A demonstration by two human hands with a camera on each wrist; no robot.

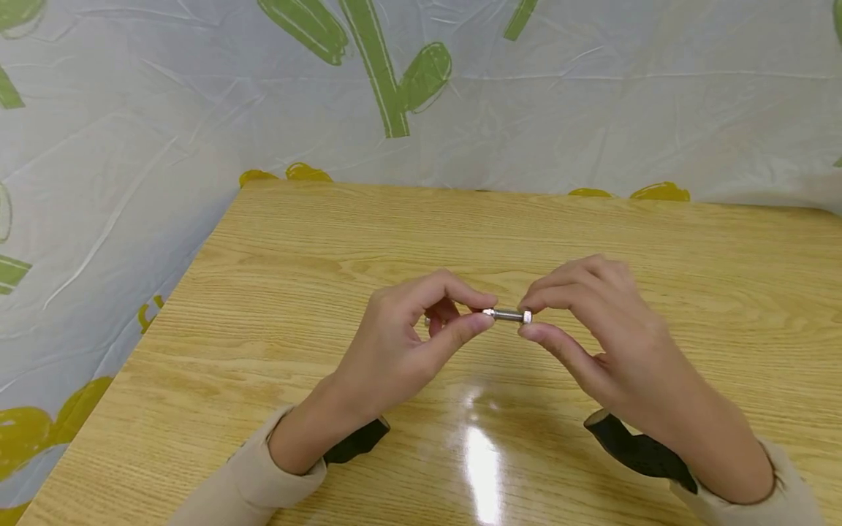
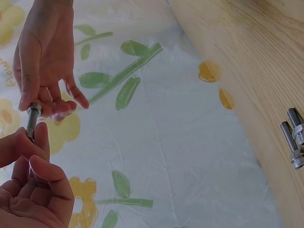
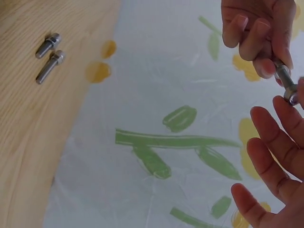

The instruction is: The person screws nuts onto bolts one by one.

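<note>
A short silver bolt (image 1: 508, 315) is held level between the two hands above the table. My left hand (image 1: 401, 343) pinches its left end between thumb and forefinger. At the other end my right hand (image 1: 605, 336) pinches a hex piece that looks like a nut (image 1: 528, 317), with thumb and forefinger. In the right wrist view, the nut (image 3: 290, 96) is by my right hand (image 3: 280, 152), whose other fingers are loosely spread. The left wrist view shows the shank (image 2: 32, 122) between both hands. My left fingertips cover the bolt's far end.
Two more bolts with nuts (image 3: 46, 67) lie side by side on the wooden table (image 1: 296, 241), seen only in the wrist views. Behind and left of the table hangs a pale cloth (image 1: 197, 88) printed with flowers. Dark straps (image 1: 641, 449) sit at the wrists.
</note>
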